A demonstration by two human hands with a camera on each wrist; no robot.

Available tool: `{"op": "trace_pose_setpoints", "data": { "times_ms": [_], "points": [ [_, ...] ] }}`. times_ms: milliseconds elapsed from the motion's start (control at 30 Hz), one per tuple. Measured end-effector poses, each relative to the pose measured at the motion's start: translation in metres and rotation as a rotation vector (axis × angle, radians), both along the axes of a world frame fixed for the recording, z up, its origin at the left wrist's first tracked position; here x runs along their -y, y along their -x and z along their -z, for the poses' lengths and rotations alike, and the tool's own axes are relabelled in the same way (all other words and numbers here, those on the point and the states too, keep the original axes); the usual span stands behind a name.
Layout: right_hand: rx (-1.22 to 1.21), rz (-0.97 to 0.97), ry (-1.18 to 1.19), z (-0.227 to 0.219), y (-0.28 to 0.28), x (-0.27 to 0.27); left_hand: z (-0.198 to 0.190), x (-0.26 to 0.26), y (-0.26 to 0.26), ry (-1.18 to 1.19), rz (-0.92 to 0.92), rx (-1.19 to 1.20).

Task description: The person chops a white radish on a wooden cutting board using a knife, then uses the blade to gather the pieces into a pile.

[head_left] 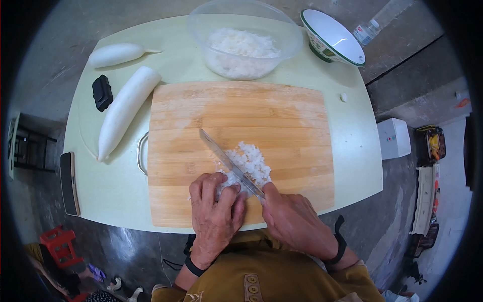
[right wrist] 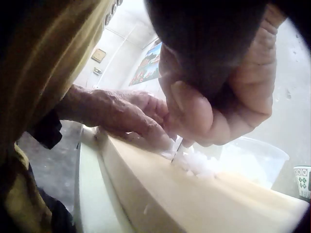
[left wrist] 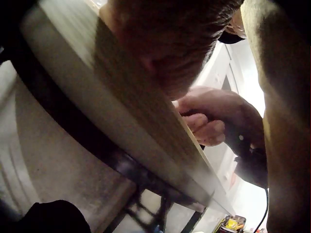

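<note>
A knife [head_left: 226, 158] stands over the wooden cutting board [head_left: 201, 105], its tip pointing up and left. The right hand [head_left: 297, 219] curls round its handle; in the right wrist view that hand [right wrist: 218, 107] is above the blade [right wrist: 177, 149]. White chopped pieces [head_left: 254, 162] lie right of the blade, and more are under the fingertips of the left hand [head_left: 214, 211]. The left hand's bent fingers press these pieces against the board, just left of the blade. The left wrist view shows the left hand [left wrist: 160, 43] large and dark, with the right hand [left wrist: 218, 116] beyond it.
Behind the board stand a clear bowl [head_left: 241, 65] holding white shreds and a green-rimmed bowl [head_left: 334, 38]. Two white radishes [head_left: 126, 113] and a black case [head_left: 102, 93] lie at the left, with a phone [head_left: 69, 183] at the table's left edge. A small white bit [head_left: 343, 97] lies right.
</note>
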State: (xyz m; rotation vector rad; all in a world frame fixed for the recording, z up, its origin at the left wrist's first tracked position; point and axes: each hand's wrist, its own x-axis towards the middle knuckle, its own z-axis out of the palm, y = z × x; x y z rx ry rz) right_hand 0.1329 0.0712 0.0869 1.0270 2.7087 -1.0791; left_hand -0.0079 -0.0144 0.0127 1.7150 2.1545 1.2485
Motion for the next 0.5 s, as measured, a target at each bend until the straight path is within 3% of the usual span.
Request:
{"op": "trace_pose_setpoints", "data": {
  "times_ms": [300,500],
  "points": [
    [-0.129,0.0,-0.029,0.007,0.001,-0.012,0.001,0.003,-0.001,-0.04,-0.014,-0.023],
    [0.027,0.072,-0.005,-0.01,-0.006,-0.001,0.006,0.002,0.0,-0.096,-0.026,-0.005]
  ]
}}
